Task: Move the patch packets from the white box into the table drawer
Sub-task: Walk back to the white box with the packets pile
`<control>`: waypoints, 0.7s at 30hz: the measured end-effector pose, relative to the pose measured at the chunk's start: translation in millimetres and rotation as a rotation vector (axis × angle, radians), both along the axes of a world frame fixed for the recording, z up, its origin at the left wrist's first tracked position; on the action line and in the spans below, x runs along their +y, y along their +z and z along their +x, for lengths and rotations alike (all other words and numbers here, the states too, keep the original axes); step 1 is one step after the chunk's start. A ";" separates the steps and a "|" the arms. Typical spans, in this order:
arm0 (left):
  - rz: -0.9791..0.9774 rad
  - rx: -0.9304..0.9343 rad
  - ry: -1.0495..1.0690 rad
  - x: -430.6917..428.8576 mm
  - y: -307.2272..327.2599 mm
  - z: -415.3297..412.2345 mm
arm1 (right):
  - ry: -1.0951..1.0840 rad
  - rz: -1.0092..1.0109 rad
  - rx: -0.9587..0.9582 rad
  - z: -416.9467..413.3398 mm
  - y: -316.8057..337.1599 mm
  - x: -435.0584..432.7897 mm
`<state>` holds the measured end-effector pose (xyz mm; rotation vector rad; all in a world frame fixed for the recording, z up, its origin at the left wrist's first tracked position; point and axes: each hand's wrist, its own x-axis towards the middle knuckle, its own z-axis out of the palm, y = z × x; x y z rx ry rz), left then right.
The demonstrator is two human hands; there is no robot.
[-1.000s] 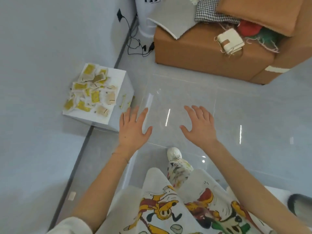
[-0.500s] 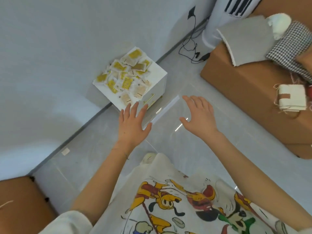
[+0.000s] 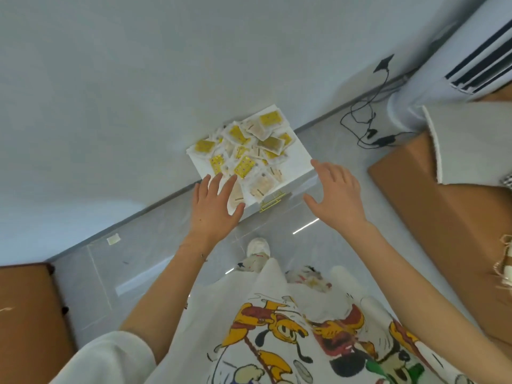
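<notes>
White sleeve at the left: the left hand (image 3: 214,209) is flat, fingers straight and spread, holding nothing. It hovers at the near left corner of the white box-shaped table (image 3: 297,159), fingertips over the nearest packets. Contact cannot be confirmed.

The small flat patch packets, clear film over yellow or beige squares (image 3: 243,151), lie in a loose overlapping heap on the table top. They cover its left and middle, and a bare strip runs along the right edge. Whether a separate shallow box sits under them cannot be told.

Assessment of handling: the packets look light, thin and pliable, with slick film faces likely to slide over one another. A flat press could push them off the near edge. It would be better to pinch several by their sealed borders, or to scoop a handful with curled fingers from the heap's near side.

The thin gold wire handle (image 3: 273,200) sits on the table's front face, just below the near edge. The drawer appears closed, so it would need pulling out first.

The right hand (image 3: 336,195) is open and empty, fingers relaxed, just off the near right corner of the table.
</notes>
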<state>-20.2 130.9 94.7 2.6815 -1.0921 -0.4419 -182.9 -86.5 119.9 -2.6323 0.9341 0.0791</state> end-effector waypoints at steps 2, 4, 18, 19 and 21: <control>0.050 0.036 0.017 -7.4 -3.2 17.0 | -0.012 0.017 0.006 18.9 -4.3 -13.2; 0.088 0.077 0.037 -11.8 -7.0 29.7 | -0.018 0.045 0.018 36.7 -10.0 -24.6; 0.139 0.260 0.367 -20.5 -87.6 81.0 | 0.119 0.180 0.242 149.0 -105.8 -87.7; 0.141 0.263 0.395 -23.3 -97.4 84.9 | 0.126 0.184 0.261 156.5 -117.3 -94.0; 0.136 0.282 0.447 -31.6 -121.0 90.5 | 0.138 0.194 0.303 169.7 -143.6 -107.7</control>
